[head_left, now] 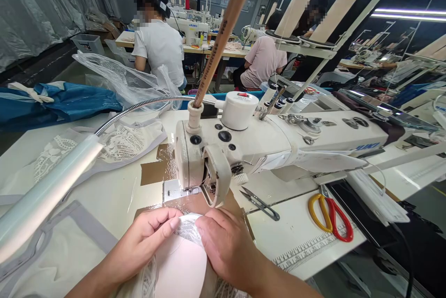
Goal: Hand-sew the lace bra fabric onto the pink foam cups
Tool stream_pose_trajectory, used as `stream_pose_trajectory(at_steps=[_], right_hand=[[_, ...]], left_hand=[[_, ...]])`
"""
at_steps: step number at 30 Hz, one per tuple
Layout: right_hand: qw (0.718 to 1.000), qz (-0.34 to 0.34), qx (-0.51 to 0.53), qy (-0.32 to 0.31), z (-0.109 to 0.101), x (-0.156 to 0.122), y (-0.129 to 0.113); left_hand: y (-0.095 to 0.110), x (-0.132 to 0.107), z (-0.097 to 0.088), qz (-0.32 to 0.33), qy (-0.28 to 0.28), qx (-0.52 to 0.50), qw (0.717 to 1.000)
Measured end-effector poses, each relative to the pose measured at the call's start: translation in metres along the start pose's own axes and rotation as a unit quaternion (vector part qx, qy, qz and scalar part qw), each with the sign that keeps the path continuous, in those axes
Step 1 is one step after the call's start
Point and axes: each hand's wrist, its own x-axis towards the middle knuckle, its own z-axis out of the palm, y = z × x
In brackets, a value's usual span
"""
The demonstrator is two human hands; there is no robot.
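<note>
My left hand [148, 235] and my right hand [226, 240] meet just in front of the sewing machine's needle area [195, 190]. Both pinch a small piece of white lace fabric [188, 228] between thumb and fingers. The lace lies over a rounded pale pink piece [181, 268] near the table's front edge. The white sewing machine [265, 142] stretches from the centre to the right. Brown tape [158, 168] covers the table beside the needle plate.
Small thread snips [259, 203] and red-and-yellow scissors [331, 217] lie right of the machine, by a printed ruler [306, 251]. A tube lamp [45, 191] on a flexible arm crosses the left. White lace garments [118, 142] lie at the back left. Two seated people work at machines behind.
</note>
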Motion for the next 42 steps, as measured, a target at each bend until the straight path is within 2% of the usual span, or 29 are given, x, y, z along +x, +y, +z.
stream_pose_trajectory(at_steps=[8,25,42], right_hand=[[0.999,-0.02,0.002,0.026,-0.0008,0.0001,0.0003],[1.0,-0.013,-0.008,0.004,0.0004,-0.0002,-0.0001],[1.0,-0.02,0.0,0.01,0.0002,-0.0012,-0.0014]], left_hand=[[-0.0015,-0.0015,0.0002,0.003,-0.008,-0.007,1.0],[0.0,-0.0022,0.0012,0.001,0.003,0.003,1.0],[0.0024,-0.0008,0.0018,-0.003,-0.002,-0.007,1.0]])
